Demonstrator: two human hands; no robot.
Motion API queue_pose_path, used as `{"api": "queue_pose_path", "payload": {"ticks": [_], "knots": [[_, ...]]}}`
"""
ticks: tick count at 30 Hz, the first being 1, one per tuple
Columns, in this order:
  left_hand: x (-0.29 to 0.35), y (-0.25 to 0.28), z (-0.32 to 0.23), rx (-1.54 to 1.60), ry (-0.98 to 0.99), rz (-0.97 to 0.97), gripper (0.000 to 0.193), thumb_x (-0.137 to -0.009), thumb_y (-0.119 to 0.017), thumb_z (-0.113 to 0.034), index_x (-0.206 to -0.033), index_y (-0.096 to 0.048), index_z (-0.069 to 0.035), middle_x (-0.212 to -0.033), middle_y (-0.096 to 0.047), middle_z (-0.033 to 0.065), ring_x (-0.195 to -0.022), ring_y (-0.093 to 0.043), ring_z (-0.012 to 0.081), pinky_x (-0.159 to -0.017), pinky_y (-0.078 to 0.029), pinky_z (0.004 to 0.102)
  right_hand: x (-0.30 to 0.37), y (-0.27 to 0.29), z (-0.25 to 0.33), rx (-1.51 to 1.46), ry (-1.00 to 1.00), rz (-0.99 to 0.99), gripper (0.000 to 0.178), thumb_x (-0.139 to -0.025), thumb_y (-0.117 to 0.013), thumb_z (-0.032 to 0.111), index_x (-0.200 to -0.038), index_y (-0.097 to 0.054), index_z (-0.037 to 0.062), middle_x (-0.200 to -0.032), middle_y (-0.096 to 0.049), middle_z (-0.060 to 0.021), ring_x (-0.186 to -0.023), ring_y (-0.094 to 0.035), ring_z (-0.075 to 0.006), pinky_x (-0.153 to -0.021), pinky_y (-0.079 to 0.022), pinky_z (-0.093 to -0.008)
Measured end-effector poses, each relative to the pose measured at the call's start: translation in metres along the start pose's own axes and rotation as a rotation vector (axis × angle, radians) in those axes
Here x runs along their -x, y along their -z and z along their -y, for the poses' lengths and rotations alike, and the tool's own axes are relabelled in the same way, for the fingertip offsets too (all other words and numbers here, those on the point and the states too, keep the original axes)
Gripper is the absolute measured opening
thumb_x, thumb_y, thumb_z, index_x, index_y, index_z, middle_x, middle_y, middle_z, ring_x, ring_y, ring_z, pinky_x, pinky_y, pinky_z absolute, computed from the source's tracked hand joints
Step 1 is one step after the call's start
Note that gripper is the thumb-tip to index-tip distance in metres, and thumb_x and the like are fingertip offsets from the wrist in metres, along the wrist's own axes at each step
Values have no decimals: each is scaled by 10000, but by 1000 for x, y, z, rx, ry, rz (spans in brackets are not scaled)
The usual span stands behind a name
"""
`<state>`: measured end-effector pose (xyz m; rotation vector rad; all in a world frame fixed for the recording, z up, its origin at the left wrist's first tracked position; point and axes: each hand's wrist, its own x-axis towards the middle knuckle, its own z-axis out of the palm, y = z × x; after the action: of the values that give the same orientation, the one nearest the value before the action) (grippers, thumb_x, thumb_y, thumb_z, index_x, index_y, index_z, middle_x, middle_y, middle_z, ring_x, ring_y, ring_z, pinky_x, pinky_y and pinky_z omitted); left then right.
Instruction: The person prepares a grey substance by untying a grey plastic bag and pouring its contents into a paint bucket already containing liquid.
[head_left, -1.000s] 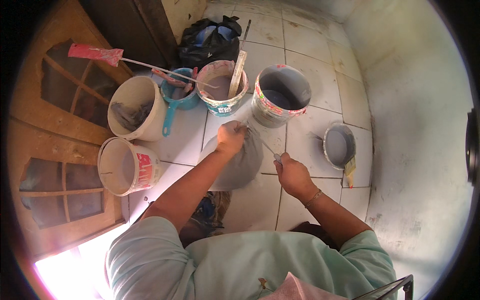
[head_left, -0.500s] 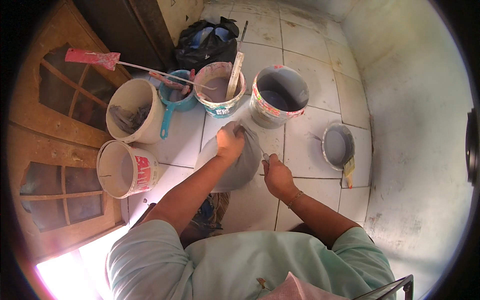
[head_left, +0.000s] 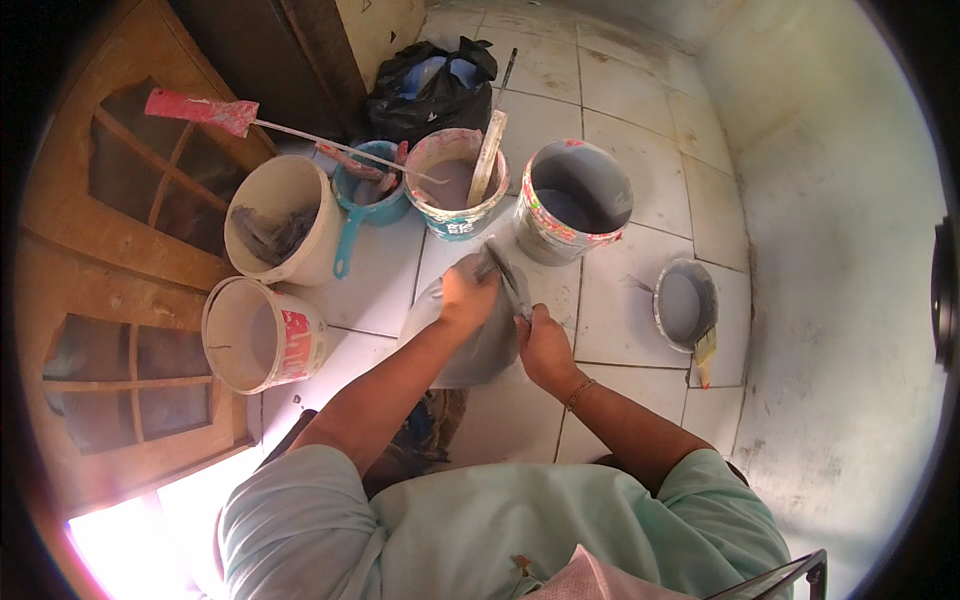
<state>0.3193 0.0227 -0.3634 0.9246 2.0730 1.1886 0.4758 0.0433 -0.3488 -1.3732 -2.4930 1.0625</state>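
A grey, full plastic bag (head_left: 475,365) rests upright on the tiles in front of me. My left hand (head_left: 468,295) is closed round its gathered top. In my right hand (head_left: 546,350), just right of the bag, the fingers are closed on the lower end of a narrow blade-like tool (head_left: 511,280). The tool slants up and left against the bunched plastic beside my left fingers. Whether it is a knife or a scraper I cannot tell. My fingers hide the bag's mouth and the tool's grip.
Beyond the bag stand a bucket of greyish liquid with a stick (head_left: 487,160) and a grey-lined bucket (head_left: 575,248). A blue dipper (head_left: 348,240), two whitish buckets (head_left: 325,245) and a red paint roller (head_left: 203,111) are left. A small tub (head_left: 685,305) with a brush (head_left: 705,355) sits right.
My right hand has come closer to the bag's top and left hand. The tool's blade now lies along the bunched plastic. The left hand keeps its grip. The whole view has shifted slightly.
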Motion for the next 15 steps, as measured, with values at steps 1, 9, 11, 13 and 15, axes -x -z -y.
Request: {"api": "queue_pose_path", "payload": {"ticks": [1, 9, 11, 13, 15], "knots": [[0, -2, 3, -25, -36, -54, 283, -757, -640, -160, -967, -626, 29, -877, -662, 190, -828, -639, 320, -726, -480, 362, -1, 2, -1, 1, 2, 3, 264, -926, -465, 204, -894, -421, -55, -715, -580, -280, -718, -596, -441, -644, -467, -486], [-18, -6, 13, 239, 169, 20, 154, -822, -608, -118, -902, -650, 6, -758, -622, 19, -678, -537, 89, -636, -438, 257, 12, 41, -8, 27, -7, 103, 292, -925, -470, 243, -869, -441, -42, -699, -578, -269, -699, -583, -442, -644, -458, -495], [-20, -8, 17, 230, 73, -39, 172, -792, -628, -136, -883, -655, 6, -741, -658, 85, -647, -587, 138, -615, -466, 299, 17, 45, -11, 45, 11, 97, 288, -924, -469, 239, -869, -442, -42, -697, -578, -268, -701, -584, -442, -645, -458, -494], [-20, -9, 18, 285, 60, -34, 166, -798, -620, -129, -889, -655, 5, -736, -656, 81, -645, -583, 131, -610, -464, 295, 18, 47, -14, 62, 30, 91, 283, -923, -468, 234, -870, -442, -42, -696, -578, -268, -703, -584, -442, -645, -459, -494], [-18, -10, 15, 341, 47, -31, 160, -803, -613, -121, -894, -654, 4, -731, -654, 76, -642, -579, 124, -605, -462, 292, 17, 45, -18, 61, 19, 92, 275, -922, -467, 228, -872, -445, -41, -700, -577, -272, -706, -584, -443, -645, -457, -495]]}}
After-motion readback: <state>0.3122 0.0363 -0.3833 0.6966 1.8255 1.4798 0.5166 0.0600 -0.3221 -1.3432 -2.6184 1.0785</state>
